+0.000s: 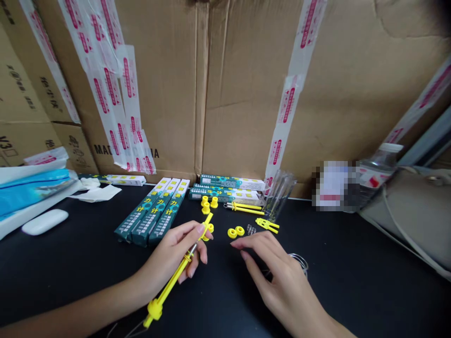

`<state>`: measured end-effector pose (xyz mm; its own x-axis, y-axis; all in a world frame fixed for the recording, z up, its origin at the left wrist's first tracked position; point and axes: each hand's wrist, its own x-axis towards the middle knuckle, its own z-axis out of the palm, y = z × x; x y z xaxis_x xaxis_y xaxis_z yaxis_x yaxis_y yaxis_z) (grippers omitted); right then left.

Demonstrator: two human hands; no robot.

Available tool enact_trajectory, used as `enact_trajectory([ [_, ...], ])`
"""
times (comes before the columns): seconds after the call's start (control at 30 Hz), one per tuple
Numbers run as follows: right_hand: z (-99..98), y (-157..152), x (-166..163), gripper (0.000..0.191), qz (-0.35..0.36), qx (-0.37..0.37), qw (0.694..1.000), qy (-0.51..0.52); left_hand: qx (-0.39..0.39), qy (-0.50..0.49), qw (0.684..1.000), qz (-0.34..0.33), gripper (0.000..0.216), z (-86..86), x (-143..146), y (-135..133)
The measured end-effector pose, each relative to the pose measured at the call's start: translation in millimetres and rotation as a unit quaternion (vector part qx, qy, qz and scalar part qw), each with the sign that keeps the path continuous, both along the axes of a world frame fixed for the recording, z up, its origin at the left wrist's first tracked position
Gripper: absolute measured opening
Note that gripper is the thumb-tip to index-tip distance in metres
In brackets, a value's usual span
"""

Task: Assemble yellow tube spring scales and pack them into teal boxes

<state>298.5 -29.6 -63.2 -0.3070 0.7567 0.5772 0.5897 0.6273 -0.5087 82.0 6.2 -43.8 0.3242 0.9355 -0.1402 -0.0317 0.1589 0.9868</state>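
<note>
Here, in the head view, holding a long yellow rod [176, 278] in the left hand [176, 256], fingers pinched around its upper part near a short metal section, with the rod slanting from the lower end with a yellow cross piece [155, 309] up toward the small yellow rings. Keeping the right hand [278, 274] loose and open, palm down, fingers spread just above the black table [352, 281], grasping nothing; partly covering a metal wire ring [301, 260] lying beside it. Lying just beyond the right fingertips: two yellow rings [236, 232] and a small metal spring [251, 229]. Resting further back: a yellow forked piece [268, 225], two more yellow rods [244, 207], three yellow caps [207, 203] and a clear plastic tube [280, 195]. Lying side by side left of the rings: three green boxes [153, 213]; stacking behind the caps: more green boxes [229, 188]. Standing behind everything: a cardboard wall [246, 94] with printed tape. Sitting far left: a white oval object [44, 221].
</note>
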Motion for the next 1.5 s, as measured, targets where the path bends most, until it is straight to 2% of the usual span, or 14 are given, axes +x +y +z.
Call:
enact_trajectory([
  [0.17, 0.6, 9, 8, 0.024, -0.050, 0.031, 0.997, -0.039, 0.006, 0.031, 0.999, -0.020, 0.048, 0.9, 0, -3],
  [0.47, -0.3, 23, 20, 0.024, -0.106, -0.001, 0.992, -0.065, 0.017, 0.012, 1.000, -0.021, 0.047, 0.5, -1, -3],
  [0.67, -7.7, 32, 29, 0.031, -0.130, -0.014, 0.989, -0.063, 0.021, 0.010, 1.000, -0.014, 0.049, 2.0, -1, -2],
  [0.9, -9.4, 40, 34, 0.014, -0.147, -0.047, 0.987, -0.038, 0.021, 0.025, 0.999, -0.024, 0.050, 1.2, -1, -1],
  [1.03, -1.4, 37, 34, 0.015, -0.161, -0.057, 0.985, 0.006, 0.019, 0.022, 0.999, -0.017, 0.047, 2.4, 0, -2],
  [1.13, 6.4, 31, 27, 0.018, -0.140, -0.067, 0.987, 0.044, 0.032, 0.017, 0.999, -0.021, 0.045, 0.1, -1, -1],
  [1.23, 9.2, 19, 13, 0.015, -0.072, -0.110, 0.986, 0.102, 0.051, 0.013, 0.998, -0.034, 0.041, -4.0, -3, -1],
  [1.33, 6.8, 9, -5, 0.014, 0.026, -0.215, 0.950, 0.227, 0.065, 0.016, 0.997, -0.045, 0.037, -5.4, -4, -1],
  [1.4, 5.4, 3, -14, 0.013, 0.046, -0.242, 0.939, 0.240, 0.066, 0.020, 0.996, -0.051, 0.038, -4.4, -3, -1],
  [1.5, 6.1, -1, -20, 0.010, 0.053, -0.236, 0.945, 0.218, 0.055, 0.033, 0.996, -0.057, 0.036, -2.2, -1, -3],
])
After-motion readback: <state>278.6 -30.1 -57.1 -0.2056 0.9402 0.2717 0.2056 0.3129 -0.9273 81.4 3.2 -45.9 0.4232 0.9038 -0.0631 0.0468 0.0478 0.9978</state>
